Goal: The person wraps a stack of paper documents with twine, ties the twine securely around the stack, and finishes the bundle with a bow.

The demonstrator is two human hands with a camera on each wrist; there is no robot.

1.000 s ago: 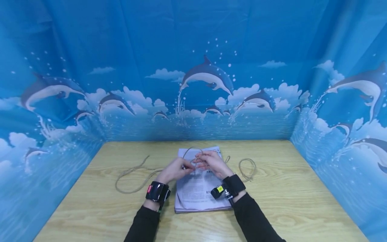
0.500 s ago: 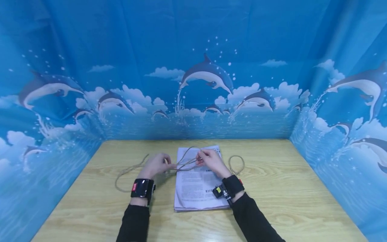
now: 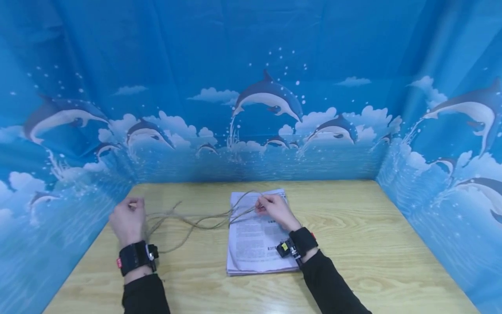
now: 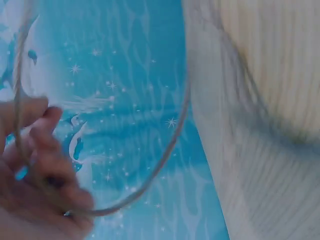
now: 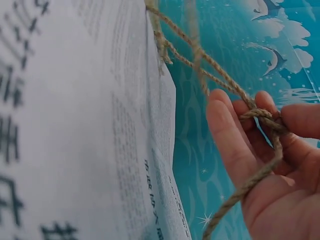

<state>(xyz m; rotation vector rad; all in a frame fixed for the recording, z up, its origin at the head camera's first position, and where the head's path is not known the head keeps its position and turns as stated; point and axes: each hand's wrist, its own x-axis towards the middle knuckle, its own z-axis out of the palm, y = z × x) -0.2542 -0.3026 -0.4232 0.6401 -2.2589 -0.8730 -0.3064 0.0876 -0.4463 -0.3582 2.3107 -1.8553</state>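
Twine point(image 3: 196, 220) runs taut-ish across the table point(image 3: 353, 244) between both hands, probably because it's being drawn out sideways over the paper stack point(image 3: 255, 244). Right hand point(image 3: 274, 208) sits above the far end of the stack, fingers point(image 5: 235, 145) curled, pinching a crossing of twine against the thumb; the wrist view shows strands running from it past the paper's edge. Left hand point(image 3: 127, 220) is way out at the table's left edge, fingers closed round a loop of twine point(image 4: 160, 160), the rest sagging onto the wood.
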